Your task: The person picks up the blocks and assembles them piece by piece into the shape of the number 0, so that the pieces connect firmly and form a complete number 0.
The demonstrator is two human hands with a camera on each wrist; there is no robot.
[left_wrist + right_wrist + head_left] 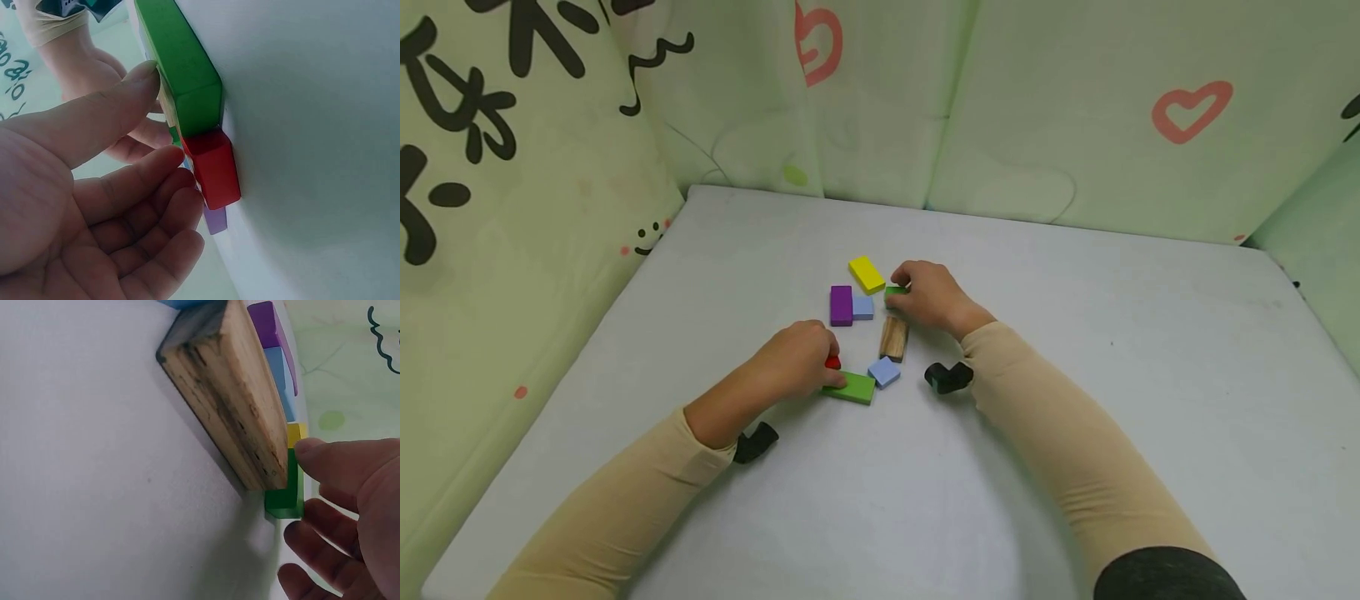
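In the head view my left hand (797,358) is over a long green block (855,388) and a red block (832,362). Its thumb touches the green block and its loosely bent fingers lie against the red block (215,169), as the left wrist view shows. My right hand (934,296) pinches a smaller green block (896,291) between thumb and fingers at the far end of a wooden block (893,337). Much of that green block is hidden by the hand and wood.
A light blue block (884,372) sits between the long green and wooden blocks. Beyond stand a purple block (841,306), another light blue block (863,308) against it and a yellow block (867,274). The white table (1075,275) meets curtains (1037,108) behind and at the sides.
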